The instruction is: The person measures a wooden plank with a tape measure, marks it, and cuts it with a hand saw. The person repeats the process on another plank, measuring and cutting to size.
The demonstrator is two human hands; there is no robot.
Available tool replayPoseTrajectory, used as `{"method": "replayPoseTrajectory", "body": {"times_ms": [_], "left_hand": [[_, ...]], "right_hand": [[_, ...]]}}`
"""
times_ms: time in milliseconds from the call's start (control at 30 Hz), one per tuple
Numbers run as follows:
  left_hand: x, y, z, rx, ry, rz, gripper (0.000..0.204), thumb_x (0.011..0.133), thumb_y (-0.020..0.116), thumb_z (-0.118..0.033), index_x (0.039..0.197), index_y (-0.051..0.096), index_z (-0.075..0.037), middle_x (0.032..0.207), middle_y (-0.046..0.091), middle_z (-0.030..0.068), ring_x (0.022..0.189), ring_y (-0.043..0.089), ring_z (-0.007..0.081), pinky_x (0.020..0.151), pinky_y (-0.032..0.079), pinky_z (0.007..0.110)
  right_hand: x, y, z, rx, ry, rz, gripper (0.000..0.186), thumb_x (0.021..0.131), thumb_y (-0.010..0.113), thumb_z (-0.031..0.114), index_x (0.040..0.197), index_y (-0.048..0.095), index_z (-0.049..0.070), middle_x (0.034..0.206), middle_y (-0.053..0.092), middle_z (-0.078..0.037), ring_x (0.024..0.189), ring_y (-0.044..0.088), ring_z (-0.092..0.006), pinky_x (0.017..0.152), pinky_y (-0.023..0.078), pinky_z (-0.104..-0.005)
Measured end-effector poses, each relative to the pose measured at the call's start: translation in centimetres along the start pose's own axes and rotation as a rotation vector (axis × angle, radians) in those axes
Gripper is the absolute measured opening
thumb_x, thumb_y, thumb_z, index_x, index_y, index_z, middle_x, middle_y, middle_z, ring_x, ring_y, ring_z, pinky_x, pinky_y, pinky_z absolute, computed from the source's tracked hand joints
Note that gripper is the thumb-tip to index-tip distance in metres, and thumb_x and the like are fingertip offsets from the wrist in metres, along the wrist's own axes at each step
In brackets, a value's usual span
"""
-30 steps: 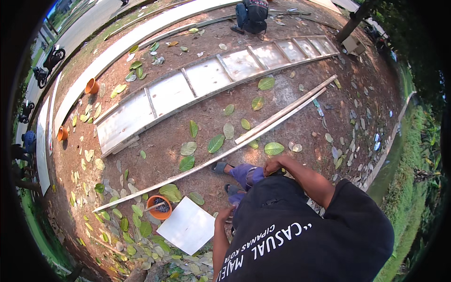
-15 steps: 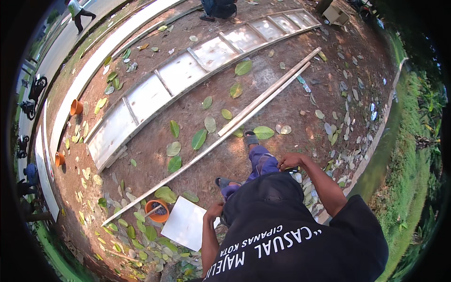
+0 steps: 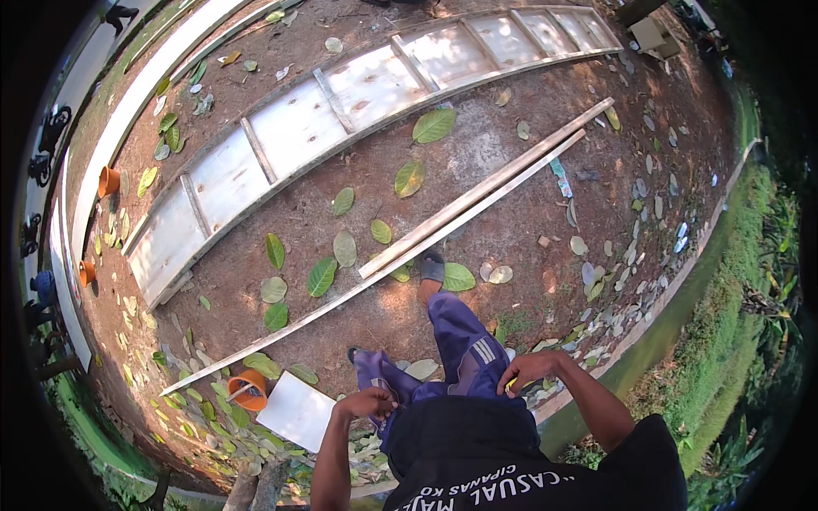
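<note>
My left hand (image 3: 373, 402) is closed by the left thigh of my purple trousers (image 3: 464, 336), its fingertips against the cloth or pinching something too small to make out. At my right hip my right hand (image 3: 530, 369) is curled around a small yellow thing (image 3: 510, 385), mostly hidden by the fingers. An orange bucket (image 3: 248, 389) with a stick in it stands left of me, beside a white flat board (image 3: 296, 412). Two long wooden battens (image 3: 486, 189) lie slantwise on the ground by my foot.
A long ladder-like panel (image 3: 307, 128) with crossbars stretches over the dirt ahead. Beyond it lies a long white board (image 3: 141, 119). Two smaller orange pots (image 3: 108, 181) stand far left. Leaves litter the soil; a cardboard box (image 3: 654, 37) sits far right, and a curb borders the grass.
My view has shifted, and the panel and battens sit differently in it. Both hands have moved forward along my hips, and a yellow thing now shows in the right one.
</note>
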State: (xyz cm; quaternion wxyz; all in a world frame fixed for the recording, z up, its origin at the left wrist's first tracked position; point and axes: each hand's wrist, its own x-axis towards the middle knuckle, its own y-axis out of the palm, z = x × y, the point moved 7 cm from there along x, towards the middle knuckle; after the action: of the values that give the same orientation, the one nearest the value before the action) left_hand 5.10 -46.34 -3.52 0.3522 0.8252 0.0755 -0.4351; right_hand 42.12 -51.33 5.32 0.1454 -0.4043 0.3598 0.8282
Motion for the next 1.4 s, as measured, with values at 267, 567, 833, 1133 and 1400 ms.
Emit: {"method": "replayPoseTrajectory", "body": {"times_ms": [267,567,833,1133,1400], "left_hand": [[28.3,-24.2,-1.8,-0.228,0.073,-0.669,0.042,0.092,0.074,-0.020,0.124,0.065,0.006,0.098,0.073,0.0125,0.083,0.069,0.0180,0.073,0.055,0.033],[43.9,-46.2,9.2,-0.026,-0.391,-1.361,0.079,0.086,0.076,-0.050,0.130,0.059,0.014,0.126,0.065,0.0362,0.122,0.063,0.0454,0.106,0.048,0.047],[47.8,-48.5,13.5,-0.362,-0.507,-1.309,0.102,0.080,0.081,-0.052,0.143,0.043,0.019,0.152,0.045,0.0354,0.140,0.049,0.0460,0.116,0.041,0.045],[46.7,-48.1,11.3,-0.563,-0.208,-1.003,0.086,0.086,0.076,-0.056,0.144,0.055,0.004,0.146,0.054,0.0204,0.129,0.052,0.0360,0.107,0.040,0.050],[48.8,-47.6,11.0,-0.707,-0.159,-1.129,0.100,0.088,0.078,-0.049,0.150,0.036,0.018,0.157,0.042,0.0280,0.144,0.043,0.0352,0.120,0.032,0.045]], "right_hand": [[2.3,-0.4,-10.1,0.420,0.293,0.520,0.041,0.093,0.077,0.035,0.123,0.077,0.007,0.110,0.078,-0.007,0.102,0.069,-0.0149,0.094,0.052,-0.0309],[3.0,-4.1,-11.9,0.801,0.349,0.573,0.029,0.091,0.077,0.021,0.114,0.079,0.003,0.092,0.079,-0.008,0.080,0.070,-0.0133,0.073,0.058,-0.0300],[4.6,-7.2,-11.3,0.894,0.318,0.647,0.029,0.091,0.077,0.020,0.112,0.079,0.001,0.092,0.079,-0.008,0.080,0.070,-0.0132,0.073,0.057,-0.0301],[7.3,-5.7,-12.3,0.930,0.153,0.565,0.030,0.090,0.077,0.021,0.112,0.079,0.000,0.092,0.079,-0.008,0.080,0.070,-0.0134,0.073,0.058,-0.0303],[7.5,-5.2,-13.3,0.929,0.129,0.569,0.030,0.090,0.078,0.021,0.112,0.079,0.000,0.093,0.079,-0.009,0.081,0.070,-0.0136,0.073,0.058,-0.0304]]}}
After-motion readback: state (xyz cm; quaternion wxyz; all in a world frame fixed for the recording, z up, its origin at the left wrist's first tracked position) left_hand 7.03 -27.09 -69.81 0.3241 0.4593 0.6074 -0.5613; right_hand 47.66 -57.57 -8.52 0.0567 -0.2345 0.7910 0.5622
